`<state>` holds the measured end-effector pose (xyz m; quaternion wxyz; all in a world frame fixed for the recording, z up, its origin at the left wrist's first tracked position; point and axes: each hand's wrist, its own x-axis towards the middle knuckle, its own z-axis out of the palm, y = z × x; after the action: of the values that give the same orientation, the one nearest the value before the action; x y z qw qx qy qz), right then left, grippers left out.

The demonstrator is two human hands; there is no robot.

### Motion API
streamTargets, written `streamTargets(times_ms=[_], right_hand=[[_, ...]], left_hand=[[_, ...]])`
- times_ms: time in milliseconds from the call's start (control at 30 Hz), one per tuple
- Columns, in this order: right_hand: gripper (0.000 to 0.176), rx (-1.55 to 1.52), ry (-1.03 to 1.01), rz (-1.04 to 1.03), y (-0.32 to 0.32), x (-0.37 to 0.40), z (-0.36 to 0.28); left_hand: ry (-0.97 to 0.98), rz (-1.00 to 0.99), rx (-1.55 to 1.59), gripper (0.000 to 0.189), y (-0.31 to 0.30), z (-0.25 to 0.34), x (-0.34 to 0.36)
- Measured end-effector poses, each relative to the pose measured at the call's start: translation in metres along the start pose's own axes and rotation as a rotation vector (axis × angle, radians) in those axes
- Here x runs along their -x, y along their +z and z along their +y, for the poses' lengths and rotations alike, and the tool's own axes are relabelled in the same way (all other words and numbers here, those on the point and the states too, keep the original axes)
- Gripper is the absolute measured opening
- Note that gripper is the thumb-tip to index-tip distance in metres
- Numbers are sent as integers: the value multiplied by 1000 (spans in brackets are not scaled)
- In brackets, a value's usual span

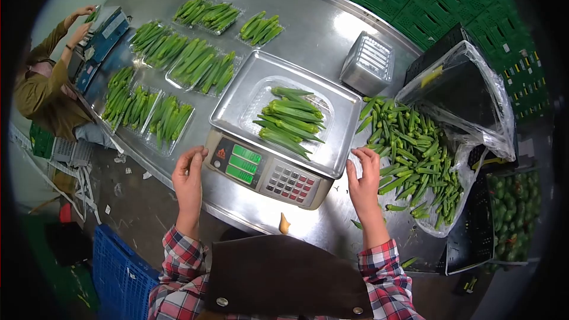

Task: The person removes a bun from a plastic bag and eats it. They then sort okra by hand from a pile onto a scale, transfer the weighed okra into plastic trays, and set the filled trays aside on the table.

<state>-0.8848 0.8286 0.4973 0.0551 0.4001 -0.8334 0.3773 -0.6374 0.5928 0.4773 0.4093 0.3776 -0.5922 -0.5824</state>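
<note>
From my distant seat, I judged the step in hand to be weighing: a clear tray (255, 99) of okra (290, 120) lay on the pan (233, 99) of the scale (266, 172), and the green display (244, 163) was lit, though I could not read its figures with confidence. As I saw it, the next move called for checking that reading, then either trimming the load by a pod or bringing both hands in to lift the tray level by its rim. The okra lay ahead of and between the two hands, touched by neither. My left grip (188, 176) hung by the scale's near left corner, fingers loosely bent, with nothing in them. My right grip (364, 181) hovered just beside the pan's near right corner, thumb and fingers spread, also bare; whether it brushed the metal I could not tell. Farther right lay a loose heap (412, 145) of okra.
</note>
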Motion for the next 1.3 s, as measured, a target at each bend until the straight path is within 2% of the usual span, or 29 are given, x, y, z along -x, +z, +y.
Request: streamTargets(times_ms=[200, 300, 400, 467, 633, 767, 833, 900, 1000, 1067, 1133, 1200, 1267, 1300], right_hand=[[25, -26, -120, -17, 24, -5, -26], [25, 70, -213, -60, 45, -18, -41], [22, 115, -245, -148, 59, -26, -50], [21, 124, -261, -205, 66, -26, -47], [17, -97, -216, -53, 59, -43, -42], [19, -69, -212, 33, 61, -82, -40], [20, -42, -231, -15, 73, -93, -35], [22, -46, -264, 2, 75, -101, -34], [23, -1, -113, 79, 58, -91, -20], [21, -163, 348, -61, 43, -75, -14], [21, -175, 463, -269, 42, -57, 8], [21, -171, 514, -575, 46, -52, 14], [20, -389, 504, -404, 65, -32, 34], [17, -502, 563, -383, 64, -34, 22]], left_hand=[[8, -43, -65, 16, 10, 8, 6], [169, -166, -229, 15, 24, 11, -1], [171, -216, -258, 14, 41, 21, -9], [253, -228, -283, 14, 48, 25, -17], [296, -228, -308, 14, 60, 21, -40], [295, -248, -442, 18, 77, 19, -61], [365, -280, -548, 22, 86, 16, -74], [338, -298, -584, 25, 91, 15, -82], [293, -308, -661, 33, 93, 2, -92], [278, -306, -725, 37, 93, -15, -100], [283, -295, -726, 40, 100, -25, -105], [123, -333, -788, 41, 108, -32, -113], [-57, -349, -576, 41, 113, -26, -114], [185, -322, -608, 41, 112, -36, -114]])
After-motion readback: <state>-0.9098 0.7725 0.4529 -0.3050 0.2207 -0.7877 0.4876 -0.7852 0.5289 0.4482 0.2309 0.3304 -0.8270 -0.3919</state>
